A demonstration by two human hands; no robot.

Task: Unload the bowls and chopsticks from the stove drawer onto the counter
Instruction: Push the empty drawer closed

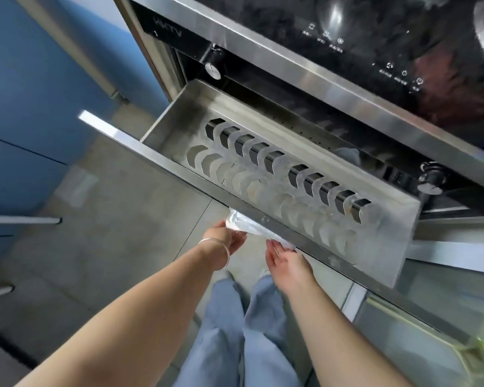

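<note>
The stainless stove drawer [165,118] stands pulled out, and its slotted metal rack [266,177] holds no bowls or chopsticks that I can see. Just below the drawer's front edge, a white glossy object [249,229] sits between my hands; it is blurred and partly hidden by the drawer front, so I cannot tell what it is. My left hand [225,238], with a bracelet on the wrist, grips its left end. My right hand [284,258] touches its right end with fairly straight fingers.
The black glass stove top [347,32] with touch controls lies above the drawer. Two round knobs [213,71] [430,187] flank the opening. Blue cabinets [25,93] with bar handles stand to the left. A glass-fronted door [430,339] is below right. My legs stand on grey floor tiles.
</note>
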